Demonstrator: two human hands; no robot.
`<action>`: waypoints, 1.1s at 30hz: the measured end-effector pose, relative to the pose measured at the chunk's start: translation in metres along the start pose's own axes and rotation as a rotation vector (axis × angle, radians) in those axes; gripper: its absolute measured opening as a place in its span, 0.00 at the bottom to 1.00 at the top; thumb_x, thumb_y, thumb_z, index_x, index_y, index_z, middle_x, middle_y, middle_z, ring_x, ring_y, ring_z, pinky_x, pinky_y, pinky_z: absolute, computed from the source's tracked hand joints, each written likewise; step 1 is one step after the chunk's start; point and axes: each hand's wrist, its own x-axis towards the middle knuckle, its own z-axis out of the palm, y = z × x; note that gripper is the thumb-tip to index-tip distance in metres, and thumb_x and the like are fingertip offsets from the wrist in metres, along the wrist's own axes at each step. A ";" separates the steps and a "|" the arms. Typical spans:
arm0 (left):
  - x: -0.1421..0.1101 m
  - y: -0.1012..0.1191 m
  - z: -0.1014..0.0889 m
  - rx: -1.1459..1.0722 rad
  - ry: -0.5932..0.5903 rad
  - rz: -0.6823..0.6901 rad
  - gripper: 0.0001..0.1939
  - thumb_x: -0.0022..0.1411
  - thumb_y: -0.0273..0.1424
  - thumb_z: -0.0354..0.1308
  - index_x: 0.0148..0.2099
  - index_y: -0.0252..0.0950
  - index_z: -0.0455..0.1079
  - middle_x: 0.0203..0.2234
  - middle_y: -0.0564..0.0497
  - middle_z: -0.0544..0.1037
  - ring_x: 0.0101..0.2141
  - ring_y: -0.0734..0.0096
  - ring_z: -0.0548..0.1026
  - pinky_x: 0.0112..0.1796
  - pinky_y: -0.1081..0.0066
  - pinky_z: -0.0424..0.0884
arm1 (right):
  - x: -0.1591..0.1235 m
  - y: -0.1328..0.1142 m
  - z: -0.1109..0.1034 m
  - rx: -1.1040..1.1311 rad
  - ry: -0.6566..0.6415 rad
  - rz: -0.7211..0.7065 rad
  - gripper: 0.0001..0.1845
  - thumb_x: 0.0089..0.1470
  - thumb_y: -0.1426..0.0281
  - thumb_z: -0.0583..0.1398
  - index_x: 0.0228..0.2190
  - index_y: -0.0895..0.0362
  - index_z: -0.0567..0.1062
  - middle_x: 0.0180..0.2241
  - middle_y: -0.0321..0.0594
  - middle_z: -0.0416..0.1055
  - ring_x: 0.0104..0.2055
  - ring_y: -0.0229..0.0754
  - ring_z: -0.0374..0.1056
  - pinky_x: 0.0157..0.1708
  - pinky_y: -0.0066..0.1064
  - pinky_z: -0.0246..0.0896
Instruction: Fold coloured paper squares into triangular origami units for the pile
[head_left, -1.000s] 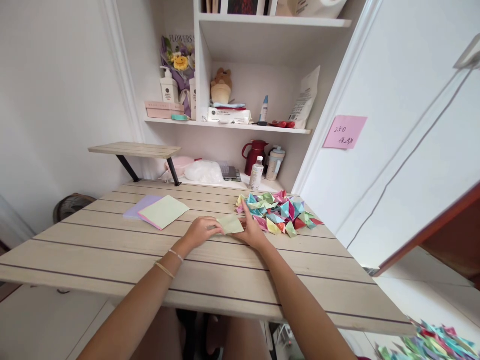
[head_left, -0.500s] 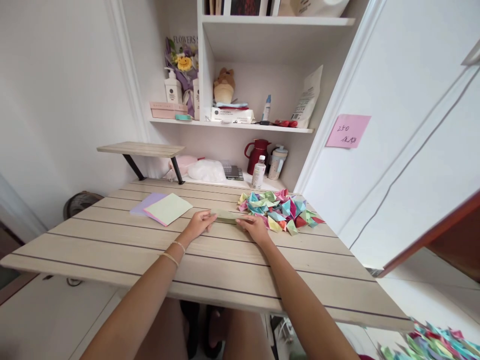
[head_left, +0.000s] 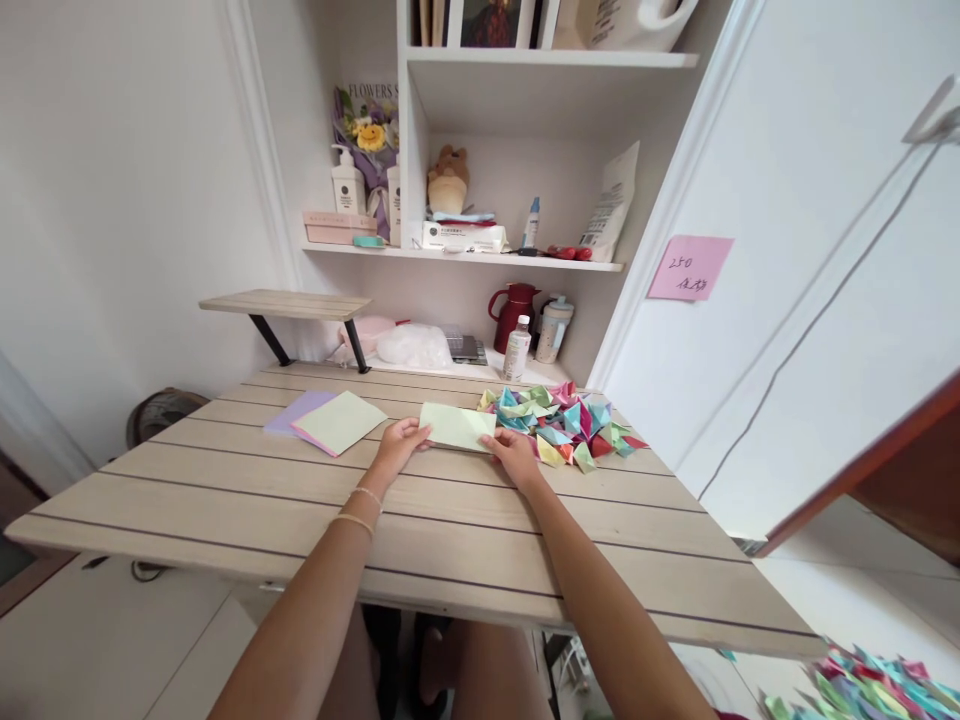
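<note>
Between my hands is a pale green sheet of paper point(head_left: 459, 426), a wide rectangle with its face toward me, held just over the table. My left hand point(head_left: 403, 446) pinches its left edge between thumb and fingers. At the right edge, my right hand point(head_left: 514, 455) pinches it the same way. Left of my left hand lies a stack of paper sheets point(head_left: 341, 422), pale green on top with a pink edge below and purple sheets point(head_left: 291, 413) beside it. Just beyond my right hand is a heap of folded paper pieces point(head_left: 559, 420) in many colours.
The slatted wooden table point(head_left: 465, 530) spans the view, with a small raised shelf point(head_left: 285, 303) at its back left. A plastic bottle point(head_left: 517, 348), red jug point(head_left: 513, 317) and tumbler point(head_left: 553, 330) stand behind the heap. More folded paper point(head_left: 885, 685) lies low at the right.
The green paper has tilted up, so its broad face now shows instead of a narrow strip. Both hands keep their hold at its ends. The view has shifted slightly.
</note>
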 end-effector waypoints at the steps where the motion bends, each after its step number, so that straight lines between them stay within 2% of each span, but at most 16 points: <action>1: 0.000 -0.001 0.001 -0.012 0.030 0.012 0.20 0.42 0.37 0.65 0.35 0.33 0.63 0.26 0.47 0.77 0.26 0.67 0.76 0.30 0.70 0.71 | 0.001 0.000 0.000 0.020 -0.025 -0.001 0.22 0.35 0.51 0.61 0.22 0.58 0.69 0.21 0.35 0.68 0.24 0.37 0.62 0.22 0.27 0.56; 4: -0.001 -0.002 0.007 -0.068 0.150 0.058 0.24 0.45 0.36 0.63 0.41 0.36 0.56 0.26 0.49 0.76 0.26 0.68 0.77 0.31 0.67 0.72 | 0.004 0.002 0.003 0.021 -0.061 0.006 0.21 0.35 0.52 0.62 0.22 0.58 0.68 0.20 0.34 0.68 0.24 0.37 0.64 0.23 0.27 0.56; 6: -0.003 -0.003 0.015 -0.108 0.168 0.079 0.24 0.47 0.36 0.61 0.43 0.37 0.53 0.28 0.50 0.75 0.28 0.68 0.77 0.34 0.65 0.72 | 0.006 0.005 0.005 0.008 -0.013 0.021 0.21 0.35 0.52 0.62 0.21 0.58 0.68 0.19 0.34 0.68 0.22 0.37 0.64 0.23 0.27 0.56; 10: -0.007 -0.004 0.028 -0.086 -0.033 0.067 0.24 0.48 0.35 0.61 0.47 0.37 0.59 0.35 0.46 0.75 0.37 0.66 0.76 0.39 0.66 0.70 | 0.006 0.008 0.011 0.035 0.123 0.030 0.25 0.33 0.54 0.64 0.30 0.57 0.66 0.18 0.33 0.69 0.20 0.38 0.64 0.22 0.28 0.56; 12: -0.009 -0.004 0.031 -0.046 -0.109 0.050 0.22 0.47 0.35 0.61 0.45 0.35 0.65 0.39 0.43 0.74 0.40 0.65 0.74 0.40 0.68 0.70 | 0.003 0.006 0.012 0.063 0.119 0.018 0.29 0.34 0.56 0.64 0.36 0.57 0.64 0.19 0.32 0.69 0.20 0.37 0.64 0.22 0.28 0.57; 14: -0.009 -0.004 0.030 -0.031 -0.113 0.042 0.21 0.45 0.35 0.63 0.43 0.33 0.69 0.41 0.42 0.74 0.41 0.64 0.73 0.40 0.68 0.69 | -0.001 0.002 0.012 0.083 0.070 -0.013 0.31 0.37 0.57 0.63 0.42 0.57 0.62 0.20 0.32 0.69 0.20 0.37 0.64 0.23 0.28 0.59; 16: -0.008 -0.003 0.028 -0.057 -0.067 0.038 0.22 0.43 0.35 0.64 0.42 0.32 0.70 0.39 0.42 0.75 0.40 0.64 0.73 0.40 0.68 0.70 | -0.005 -0.003 0.013 0.039 -0.006 -0.063 0.34 0.38 0.58 0.63 0.46 0.58 0.61 0.21 0.31 0.69 0.21 0.36 0.63 0.24 0.28 0.59; 18: -0.006 -0.001 0.025 -0.103 -0.010 0.020 0.21 0.42 0.35 0.65 0.40 0.31 0.71 0.36 0.43 0.76 0.36 0.66 0.74 0.39 0.67 0.70 | -0.007 -0.007 0.014 -0.072 -0.091 -0.130 0.40 0.34 0.62 0.66 0.50 0.57 0.60 0.21 0.30 0.68 0.22 0.36 0.64 0.26 0.28 0.59; 20: -0.005 0.000 0.023 -0.134 0.024 -0.006 0.20 0.42 0.36 0.65 0.38 0.30 0.72 0.32 0.44 0.77 0.32 0.68 0.75 0.37 0.68 0.71 | -0.008 -0.010 0.015 -0.176 -0.143 -0.189 0.41 0.33 0.65 0.67 0.51 0.56 0.61 0.22 0.30 0.68 0.24 0.37 0.64 0.28 0.29 0.60; 23: -0.005 0.002 0.022 -0.114 0.016 -0.033 0.17 0.43 0.35 0.64 0.35 0.30 0.71 0.28 0.45 0.77 0.29 0.69 0.75 0.34 0.69 0.70 | -0.006 -0.010 0.016 -0.250 -0.145 -0.235 0.35 0.37 0.65 0.65 0.50 0.54 0.65 0.23 0.32 0.69 0.25 0.38 0.64 0.30 0.30 0.60; 28: -0.004 0.000 0.021 -0.030 0.025 -0.002 0.14 0.42 0.33 0.64 0.32 0.30 0.70 0.21 0.48 0.75 0.24 0.73 0.73 0.27 0.74 0.68 | -0.004 -0.005 0.014 -0.246 -0.120 -0.226 0.35 0.42 0.67 0.61 0.54 0.56 0.60 0.21 0.31 0.68 0.21 0.35 0.61 0.25 0.27 0.59; 33: -0.002 -0.001 0.018 0.022 0.028 0.019 0.13 0.43 0.31 0.62 0.34 0.30 0.70 0.17 0.53 0.72 0.18 0.78 0.69 0.21 0.78 0.62 | -0.001 -0.002 0.013 -0.308 -0.152 -0.275 0.24 0.42 0.68 0.61 0.45 0.53 0.71 0.27 0.36 0.73 0.24 0.37 0.64 0.28 0.29 0.61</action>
